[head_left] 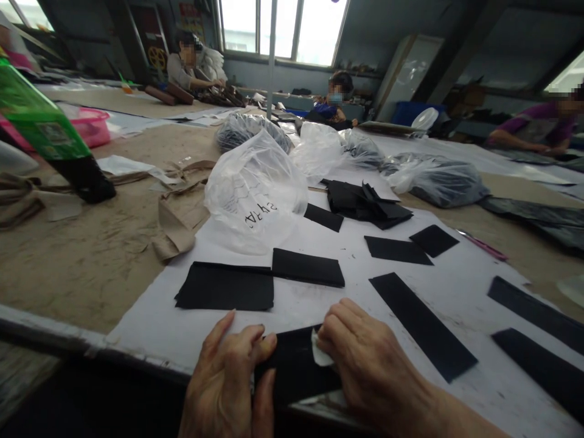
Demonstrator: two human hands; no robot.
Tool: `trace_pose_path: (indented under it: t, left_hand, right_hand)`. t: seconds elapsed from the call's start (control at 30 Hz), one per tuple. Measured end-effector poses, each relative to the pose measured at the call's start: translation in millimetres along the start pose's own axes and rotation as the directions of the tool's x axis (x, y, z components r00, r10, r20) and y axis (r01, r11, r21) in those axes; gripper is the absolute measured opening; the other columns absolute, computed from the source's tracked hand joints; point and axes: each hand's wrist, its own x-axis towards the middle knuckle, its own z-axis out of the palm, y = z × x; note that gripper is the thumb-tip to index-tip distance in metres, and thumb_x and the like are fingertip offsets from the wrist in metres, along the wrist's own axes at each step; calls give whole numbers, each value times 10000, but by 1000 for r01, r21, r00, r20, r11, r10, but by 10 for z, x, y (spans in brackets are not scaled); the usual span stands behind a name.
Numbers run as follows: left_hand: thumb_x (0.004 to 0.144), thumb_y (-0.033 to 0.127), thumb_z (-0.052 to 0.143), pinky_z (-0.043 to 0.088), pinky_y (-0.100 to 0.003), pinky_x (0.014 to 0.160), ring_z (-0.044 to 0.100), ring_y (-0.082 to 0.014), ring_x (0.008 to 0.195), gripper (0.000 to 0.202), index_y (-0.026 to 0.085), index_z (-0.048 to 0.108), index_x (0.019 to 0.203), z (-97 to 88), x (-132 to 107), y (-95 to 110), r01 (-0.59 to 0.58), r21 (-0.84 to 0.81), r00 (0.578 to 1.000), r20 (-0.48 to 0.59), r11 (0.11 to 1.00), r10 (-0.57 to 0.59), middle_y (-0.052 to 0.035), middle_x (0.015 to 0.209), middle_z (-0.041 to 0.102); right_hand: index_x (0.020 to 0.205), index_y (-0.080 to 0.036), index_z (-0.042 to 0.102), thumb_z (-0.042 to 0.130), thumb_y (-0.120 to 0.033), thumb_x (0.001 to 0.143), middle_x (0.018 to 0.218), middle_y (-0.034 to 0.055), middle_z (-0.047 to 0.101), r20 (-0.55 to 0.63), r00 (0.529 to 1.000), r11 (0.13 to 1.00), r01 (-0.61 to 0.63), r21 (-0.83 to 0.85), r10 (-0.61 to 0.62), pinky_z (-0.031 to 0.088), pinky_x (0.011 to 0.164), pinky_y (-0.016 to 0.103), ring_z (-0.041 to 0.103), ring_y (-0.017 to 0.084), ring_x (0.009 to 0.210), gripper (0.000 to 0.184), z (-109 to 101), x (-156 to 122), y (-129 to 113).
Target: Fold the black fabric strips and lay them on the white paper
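My left hand pinches the left edge of a black fabric piece at the near edge of the table, thumb and fingers closed on it. My right hand is curled over the same piece's right side, fingers pressed on a small white scrap. Just beyond lie two black rectangles on a white paper sheet. A long black strip lies to the right of my hands.
More black pieces and a loose pile lie farther back, with clear plastic bags behind. A green bottle stands at left. Tan scraps lie left. Other people work at the far tables.
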Motion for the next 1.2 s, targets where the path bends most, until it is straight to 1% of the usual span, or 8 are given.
trace_pose_path:
  t: [0.2, 0.3, 0.5, 0.6, 0.73, 0.9, 1.1, 1.2]
  left_hand:
    - [756, 54, 475, 345, -317, 1039, 471, -176, 1096, 216, 4, 540, 956, 43, -8, -27, -12, -10, 1000, -26, 1000, 11, -96, 884, 577]
    - [755, 52, 488, 347, -326, 1042, 466, -182, 1114, 210, 15, 535, 956, 39, -8, -17, 0, 15, 1000, 2, 1000, 0, -98, 898, 578]
    - [763, 68, 485, 377, -306, 1026, 492, -180, 1114, 235, 24, 539, 988, 12, -18, 29, 47, -1, 999, 4, 999, -47, -83, 882, 603]
    - [766, 79, 483, 415, -320, 996, 517, -196, 1096, 263, 24, 518, 1020, -1, -37, 30, 47, 22, 999, 17, 999, -47, -86, 881, 618]
    - [773, 101, 491, 452, -352, 963, 547, -216, 1067, 284, 38, 496, 1050, -5, -38, 19, 65, 52, 996, 61, 997, -68, -93, 893, 639]
    - [768, 98, 504, 455, -327, 956, 535, -207, 1083, 252, 56, 530, 1015, 10, -46, 10, 61, 27, 998, 26, 998, -62, -89, 886, 634]
    - [781, 125, 489, 490, -328, 904, 544, -220, 1063, 282, 40, 499, 1050, -2, -79, 12, 80, 52, 996, 36, 995, -82, -98, 891, 636]
    - [779, 116, 495, 461, -306, 939, 529, -207, 1078, 260, 35, 518, 1025, 4, -66, 13, 77, 56, 996, 32, 995, -79, -100, 902, 630]
  right_hand:
    - [608, -159, 450, 324, -4, 735, 630, 58, 440, -55, 995, 997, 83, 7, -83, 267, 504, 288, 346, 164, 588, 237, 135, 107, -123]
    - [637, -155, 458, 320, 6, 707, 660, 71, 457, -7, 990, 989, 142, 33, -142, 265, 488, 278, 354, 173, 606, 224, 146, 128, -138]
    - [614, -163, 422, 306, 30, 725, 647, 59, 428, 66, 997, 998, 49, -47, -46, 279, 510, 282, 348, 164, 605, 251, -59, -30, 63]
    - [658, -163, 436, 312, 22, 716, 660, 54, 433, 37, 994, 994, 103, -25, -102, 276, 504, 285, 349, 170, 610, 230, 51, 41, -27]
    - [710, -162, 447, 363, 12, 700, 705, 49, 450, 108, 977, 983, 185, 22, -186, 282, 508, 278, 369, 172, 640, 193, 100, 96, -70]
    - [641, -166, 419, 326, 34, 714, 666, 52, 437, 135, 988, 998, 71, 1, -70, 281, 514, 274, 349, 159, 609, 232, -97, -45, 90]
    - [678, -149, 467, 380, -1, 672, 674, 47, 456, 46, 986, 985, 160, 70, -163, 263, 501, 274, 355, 159, 615, 172, 149, 119, -126]
    - [651, -152, 461, 370, 9, 685, 669, 50, 454, 76, 988, 991, 133, 20, -134, 268, 499, 270, 365, 158, 614, 188, 112, 114, -58]
